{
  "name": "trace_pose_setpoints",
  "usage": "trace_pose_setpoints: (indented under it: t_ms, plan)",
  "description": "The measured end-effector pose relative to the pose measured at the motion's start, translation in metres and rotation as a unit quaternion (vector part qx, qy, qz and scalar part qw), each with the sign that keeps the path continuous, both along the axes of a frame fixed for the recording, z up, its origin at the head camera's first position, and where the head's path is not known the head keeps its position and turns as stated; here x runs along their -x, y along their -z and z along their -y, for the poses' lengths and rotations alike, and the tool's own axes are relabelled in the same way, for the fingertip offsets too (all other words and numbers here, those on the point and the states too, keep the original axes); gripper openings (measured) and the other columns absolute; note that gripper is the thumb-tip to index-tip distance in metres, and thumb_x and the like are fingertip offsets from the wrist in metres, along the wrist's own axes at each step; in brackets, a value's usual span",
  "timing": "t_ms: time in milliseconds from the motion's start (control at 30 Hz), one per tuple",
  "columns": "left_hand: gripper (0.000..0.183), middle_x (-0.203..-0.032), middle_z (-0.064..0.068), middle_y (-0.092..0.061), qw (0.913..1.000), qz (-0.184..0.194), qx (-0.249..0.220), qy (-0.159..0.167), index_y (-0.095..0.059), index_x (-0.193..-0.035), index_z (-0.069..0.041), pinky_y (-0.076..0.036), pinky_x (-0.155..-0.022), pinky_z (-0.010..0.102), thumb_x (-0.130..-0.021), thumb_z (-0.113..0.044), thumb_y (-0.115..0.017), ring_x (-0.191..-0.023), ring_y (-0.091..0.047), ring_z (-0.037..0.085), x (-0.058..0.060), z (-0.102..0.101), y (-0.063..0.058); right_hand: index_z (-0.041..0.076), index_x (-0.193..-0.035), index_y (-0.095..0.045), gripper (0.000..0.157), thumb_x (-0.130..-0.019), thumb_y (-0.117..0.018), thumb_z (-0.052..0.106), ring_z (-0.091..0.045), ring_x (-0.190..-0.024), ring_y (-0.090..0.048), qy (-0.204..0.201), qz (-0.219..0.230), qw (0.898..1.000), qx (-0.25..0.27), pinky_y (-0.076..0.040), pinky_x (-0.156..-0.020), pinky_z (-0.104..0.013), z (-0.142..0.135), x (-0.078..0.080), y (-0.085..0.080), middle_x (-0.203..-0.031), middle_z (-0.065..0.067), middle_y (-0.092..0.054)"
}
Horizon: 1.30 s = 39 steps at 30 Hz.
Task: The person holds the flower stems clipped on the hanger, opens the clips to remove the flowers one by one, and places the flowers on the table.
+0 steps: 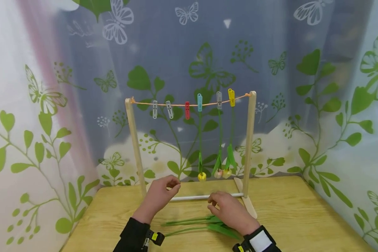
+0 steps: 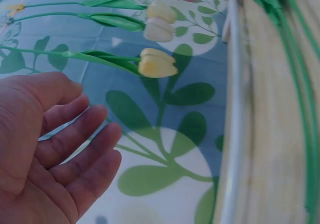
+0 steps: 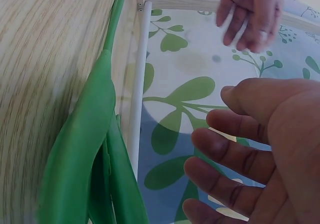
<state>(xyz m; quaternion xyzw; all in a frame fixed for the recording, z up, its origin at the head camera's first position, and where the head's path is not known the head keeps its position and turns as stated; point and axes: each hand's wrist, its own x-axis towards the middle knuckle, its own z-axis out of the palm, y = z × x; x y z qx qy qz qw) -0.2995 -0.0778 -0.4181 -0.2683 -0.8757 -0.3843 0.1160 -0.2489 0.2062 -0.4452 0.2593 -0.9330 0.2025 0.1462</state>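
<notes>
My left hand [image 1: 160, 194] is raised in front of the wooden rack, its fingers loosely bent around nothing. My right hand [image 1: 231, 211] hovers over artificial tulips [image 1: 189, 221] lying on the table; in the right wrist view its spread fingers [image 3: 217, 146] hold nothing. Three tulips hang head down from an orange string [image 1: 176, 104]: a yellow one [image 1: 202, 176] from a light blue clothespin [image 1: 200, 103], a pinkish one [image 1: 218, 173] from a grey clothespin [image 1: 219, 100], and a pale yellow one [image 1: 227, 173] from a yellow clothespin [image 1: 231, 97]. Right forearm and hand hide the lying blossoms.
On the string's left part hang a red clothespin [image 1: 187, 110] and two grey clothespins [image 1: 155, 110]. Wooden posts [image 1: 249, 147] and a white bottom bar [image 1: 190, 197] frame the rack on the wood-grain table [image 1: 286, 210]. A leaf-and-butterfly curtain [image 1: 82, 140] surrounds it.
</notes>
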Motion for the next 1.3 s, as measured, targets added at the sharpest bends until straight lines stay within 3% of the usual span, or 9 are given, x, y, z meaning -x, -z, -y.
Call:
trace_pose_setpoints:
  t_ms: [233, 433, 600, 900, 1133, 1300]
  plan:
    - [0.016, -0.118, -0.01, -0.067, 0.9965, 0.03, -0.077, -0.011, -0.065, -0.121, -0.034, -0.054, -0.105, 0.035, -0.105, -0.031, -0.064, -0.116, -0.065, 0.014, 0.01, -0.013, -0.031, 0.021, -0.105, -0.074, 0.007, -0.098, -0.074, 0.024, -0.009, -0.082, -0.068, -0.001, 0.003, 1.0, 0.001, -0.061, -0.068, -0.027, -0.001, 0.0, 0.001, -0.091, 0.011, -0.067]
    - [0.022, -0.126, -0.01, -0.066, 0.9897, 0.038, -0.138, -0.002, -0.064, -0.126, -0.036, -0.05, -0.112, 0.037, -0.105, -0.04, -0.062, -0.125, -0.062, 0.016, 0.017, -0.024, -0.058, 0.021, -0.105, -0.074, 0.008, -0.099, -0.073, 0.026, -0.007, -0.082, -0.066, -0.002, 0.007, 1.0, -0.004, -0.061, -0.068, -0.028, -0.001, -0.001, 0.0, -0.091, 0.012, -0.067]
    - [0.035, -0.136, -0.007, -0.063, 0.9851, 0.041, -0.166, 0.017, -0.06, -0.134, -0.033, -0.046, -0.117, 0.037, -0.103, -0.049, -0.06, -0.131, -0.058, 0.016, 0.022, -0.035, -0.075, 0.022, -0.103, -0.074, 0.007, -0.099, -0.073, 0.027, -0.006, -0.081, -0.066, 0.003, 0.0, 1.0, -0.012, -0.06, -0.068, -0.028, -0.001, -0.001, 0.0, -0.09, 0.012, -0.066]
    - [0.039, -0.139, -0.007, -0.062, 0.9781, 0.04, -0.204, 0.012, -0.057, -0.138, -0.038, -0.049, -0.113, 0.04, -0.103, -0.054, -0.057, -0.132, -0.058, 0.018, 0.033, -0.058, -0.107, 0.019, -0.106, -0.075, 0.011, -0.099, -0.072, 0.028, -0.006, -0.082, -0.066, -0.002, 0.017, 1.0, -0.017, -0.061, -0.068, -0.028, -0.001, -0.004, -0.002, -0.092, 0.011, -0.067]
    - [0.054, -0.146, -0.003, -0.058, 0.9633, 0.058, -0.26, 0.036, -0.054, -0.149, -0.023, -0.051, -0.113, 0.038, -0.104, -0.053, -0.056, -0.136, -0.056, 0.022, 0.046, -0.082, -0.129, 0.017, -0.104, -0.075, 0.014, -0.1, -0.071, 0.03, -0.004, -0.078, -0.063, -0.021, 0.053, 0.998, -0.042, -0.059, -0.067, -0.029, -0.002, -0.005, -0.004, -0.087, 0.012, -0.067]
    - [0.05, -0.138, 0.005, -0.066, 0.951, 0.041, -0.305, 0.029, -0.063, -0.142, -0.018, -0.054, -0.11, 0.044, -0.104, -0.049, -0.06, -0.13, -0.062, 0.024, 0.051, -0.097, -0.141, 0.017, -0.105, -0.075, 0.016, -0.101, -0.07, 0.031, -0.004, -0.079, -0.065, -0.028, 0.069, 0.996, -0.039, -0.06, -0.069, -0.029, -0.003, -0.006, -0.004, -0.088, 0.012, -0.069]
